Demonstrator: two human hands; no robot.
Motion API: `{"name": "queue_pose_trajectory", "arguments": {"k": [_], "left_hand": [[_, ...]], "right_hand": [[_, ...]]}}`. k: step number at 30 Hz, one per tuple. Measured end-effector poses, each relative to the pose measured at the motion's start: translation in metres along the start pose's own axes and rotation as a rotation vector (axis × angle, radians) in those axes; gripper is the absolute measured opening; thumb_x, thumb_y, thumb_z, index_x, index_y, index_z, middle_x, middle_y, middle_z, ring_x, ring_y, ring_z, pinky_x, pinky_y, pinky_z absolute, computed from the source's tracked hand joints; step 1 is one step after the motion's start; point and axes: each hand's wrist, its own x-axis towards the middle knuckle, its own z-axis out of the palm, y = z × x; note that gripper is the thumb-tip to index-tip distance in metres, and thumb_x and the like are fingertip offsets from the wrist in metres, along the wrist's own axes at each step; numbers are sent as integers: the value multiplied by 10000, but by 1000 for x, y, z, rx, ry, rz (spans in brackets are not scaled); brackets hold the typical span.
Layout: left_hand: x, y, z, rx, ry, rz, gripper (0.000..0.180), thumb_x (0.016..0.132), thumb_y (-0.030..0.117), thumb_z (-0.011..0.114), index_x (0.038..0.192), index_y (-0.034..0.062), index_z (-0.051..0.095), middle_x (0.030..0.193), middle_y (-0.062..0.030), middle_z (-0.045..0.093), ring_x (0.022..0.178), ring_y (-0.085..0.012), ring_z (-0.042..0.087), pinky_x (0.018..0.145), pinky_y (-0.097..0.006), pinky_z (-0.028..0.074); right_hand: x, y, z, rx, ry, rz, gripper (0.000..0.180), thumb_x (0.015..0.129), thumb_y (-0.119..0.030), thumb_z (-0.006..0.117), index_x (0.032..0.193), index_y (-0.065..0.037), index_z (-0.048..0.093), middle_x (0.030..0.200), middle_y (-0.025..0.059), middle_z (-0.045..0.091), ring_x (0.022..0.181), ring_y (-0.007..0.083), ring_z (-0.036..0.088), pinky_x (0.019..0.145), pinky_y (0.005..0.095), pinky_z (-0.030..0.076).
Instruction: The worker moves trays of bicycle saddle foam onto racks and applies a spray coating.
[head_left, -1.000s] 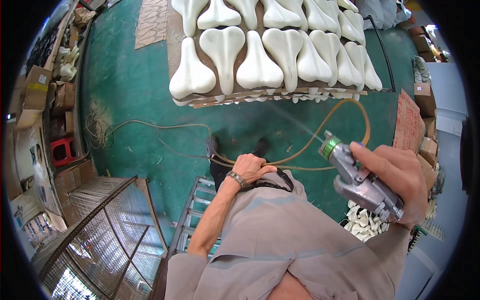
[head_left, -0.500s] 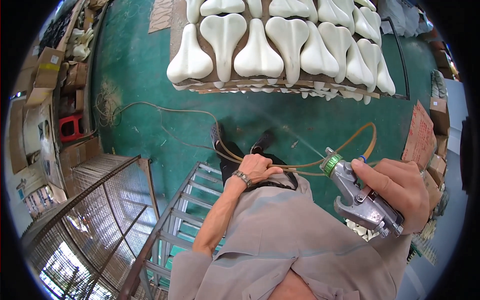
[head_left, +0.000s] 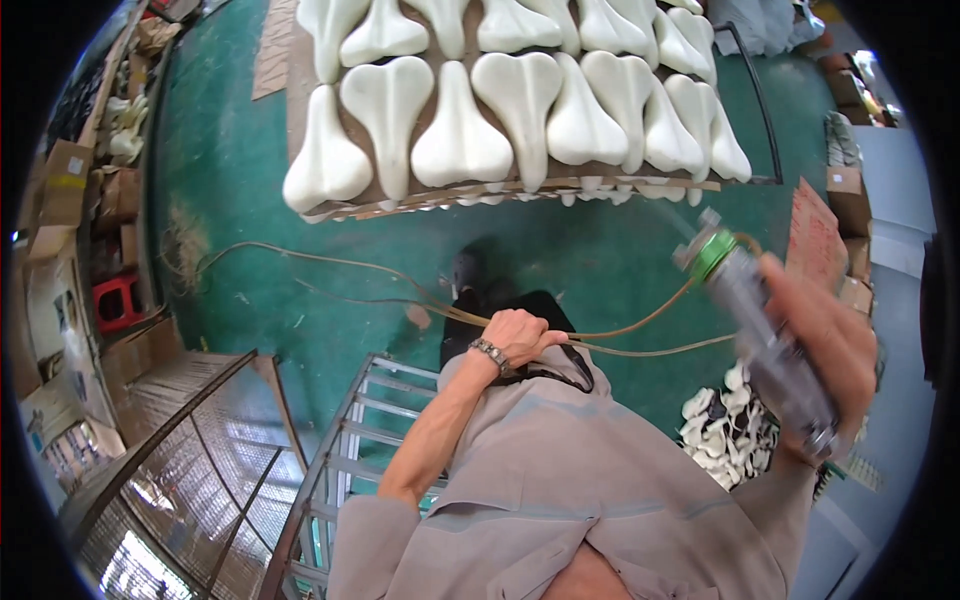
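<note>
Green-painted workshop floor (head_left: 230, 215), cluttered edges: brown cardboard boxes (head_left: 66, 185) and a red plastic stool (head_left: 118, 302) far left, grey metal ladder-like frame (head_left: 385, 405) and brown-edged wire-mesh rack (head_left: 215, 470) lower left. Ahead, a flat brown board (head_left: 302, 80) carries rows of smooth white saddle-shaped pieces (head_left: 462, 135), front row alternating wide end out, narrow end out. More white pieces show under its front edge. Black metal bar (head_left: 762, 110) stands just off its right side. Right hand (head_left: 825, 345): fingers clamped round a silver-grey metal spray gun (head_left: 775, 350) with a green ring near the nozzle, both motion-blurred. Gun is at right, raised in front of the torso, nozzle angled up-left toward the board's near right corner, well apart from the pieces in this view; faint mist off the tip. Left hand (head_left: 517, 338), metal-link wristband (head_left: 490, 353) on the wrist, is at the waist, fingers closed over a thin amber hose (head_left: 640, 325); fingertips hidden. Hose trails left across the floor; two strands leave the hand rightward, toward the gun. Loose heap of small white pieces (head_left: 722, 425) sits lower right, behind the gun as seen from above.
</note>
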Motion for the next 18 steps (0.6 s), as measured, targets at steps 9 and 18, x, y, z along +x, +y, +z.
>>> {"name": "queue_pose_trajectory", "arguments": {"k": [9, 18], "left_hand": [[30, 20, -5, 10, -20, 80, 652, 1006, 624, 529, 793, 60, 777, 723, -194, 698, 752, -406, 689, 702, -497, 540], [53, 50, 8, 5, 26, -11, 661, 1006, 631, 523, 811, 50, 770, 725, -194, 693, 768, -406, 687, 714, -497, 532]], "right_hand": [[3, 26, -9, 113, -80, 22, 730, 806, -514, 705, 1218, 87, 732, 775, 122, 680, 640, 229, 633, 636, 339, 487], [0, 55, -29, -8, -50, -20, 605, 772, -348, 686, 1204, 72, 742, 767, 117, 670, 684, 225, 663, 678, 304, 493]]}}
